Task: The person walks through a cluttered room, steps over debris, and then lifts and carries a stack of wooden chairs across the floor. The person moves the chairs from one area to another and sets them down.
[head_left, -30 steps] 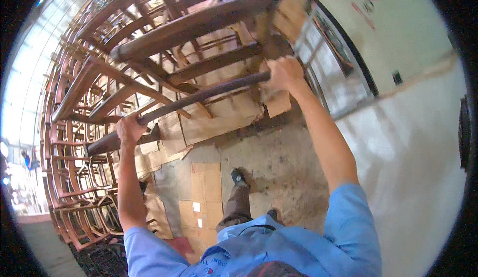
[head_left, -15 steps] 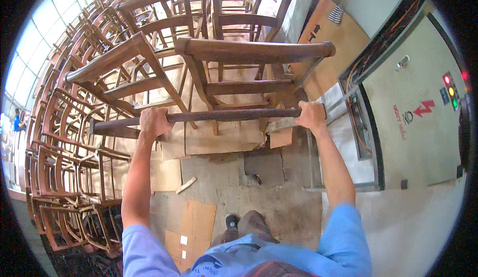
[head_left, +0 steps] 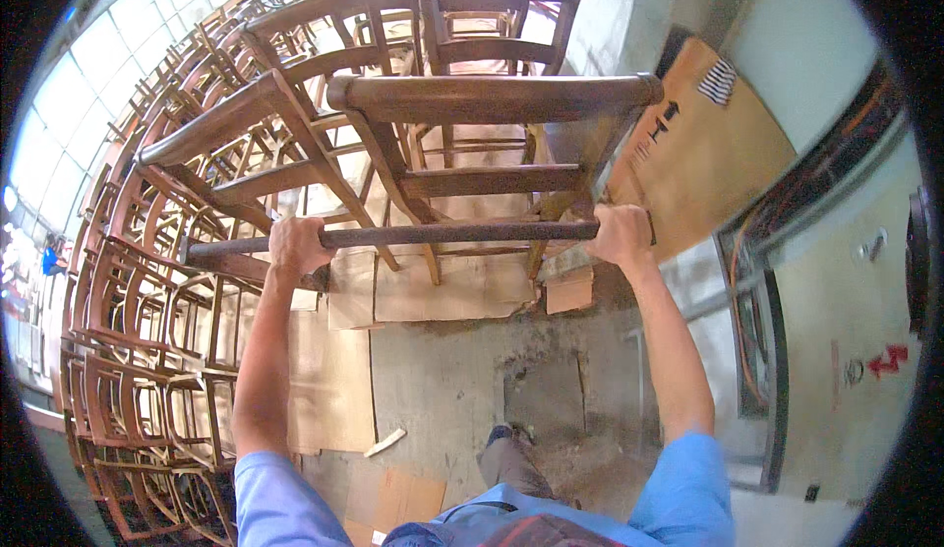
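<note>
My left hand point(head_left: 300, 244) and my right hand point(head_left: 621, 232) are both closed round a long dark brown rail point(head_left: 457, 233), held crosswise in front of me with my arms stretched forward. The rail's left part runs on past my left hand. What it belongs to underneath I cannot make out. Just beyond stands a brown wooden chair point(head_left: 497, 100), its back facing me. Another wooden chair point(head_left: 211, 132) leans at an angle to its left, close to my left hand.
Many wooden chairs point(head_left: 128, 311) stand stacked along the left, below a gridded window point(head_left: 88, 45). Cardboard point(head_left: 433, 296) lies under the nearest chairs. A cardboard sheet point(head_left: 688, 144) leans at the right wall. A pale cabinet point(head_left: 846, 301) is at my right. A wood scrap point(head_left: 385, 442) lies on the floor.
The floor scrap has slid lower in view, and the cabinet and leaning cardboard have shifted right. My hands keep their hold on the rail. The nearest chairs sit at almost the same place before me.
</note>
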### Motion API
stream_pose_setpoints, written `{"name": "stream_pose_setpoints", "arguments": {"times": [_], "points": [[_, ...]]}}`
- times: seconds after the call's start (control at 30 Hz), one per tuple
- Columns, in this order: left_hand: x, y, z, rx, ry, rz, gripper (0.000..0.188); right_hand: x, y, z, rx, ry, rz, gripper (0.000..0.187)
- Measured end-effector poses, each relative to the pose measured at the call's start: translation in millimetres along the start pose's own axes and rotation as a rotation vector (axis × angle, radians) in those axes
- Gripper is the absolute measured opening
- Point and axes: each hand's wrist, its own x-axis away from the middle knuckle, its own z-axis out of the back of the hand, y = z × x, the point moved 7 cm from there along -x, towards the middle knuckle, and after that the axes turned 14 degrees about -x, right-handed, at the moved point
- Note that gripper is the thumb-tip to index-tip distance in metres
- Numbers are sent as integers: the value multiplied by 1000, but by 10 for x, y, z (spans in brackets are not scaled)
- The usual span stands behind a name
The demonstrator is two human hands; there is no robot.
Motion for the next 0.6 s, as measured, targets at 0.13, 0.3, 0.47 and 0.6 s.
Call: {"name": "stream_pose_setpoints", "arguments": {"times": [0.13, 0.3, 0.47, 0.6], "points": [[-246, -252, 69, 51, 166, -81, 27, -123, -290, 26, -5, 53, -7, 30], [-100, -547, -229, 68, 124, -81, 22, 94, -672, -76, 10, 89, -23, 34], [130, -785, -380, 57, 186, -150, 24, 376, -1002, -210, 106, 70, -87, 45], [324, -978, -451, 71, 190, -153, 23, 686, -1311, -255, 115, 105, -110, 41]]}}
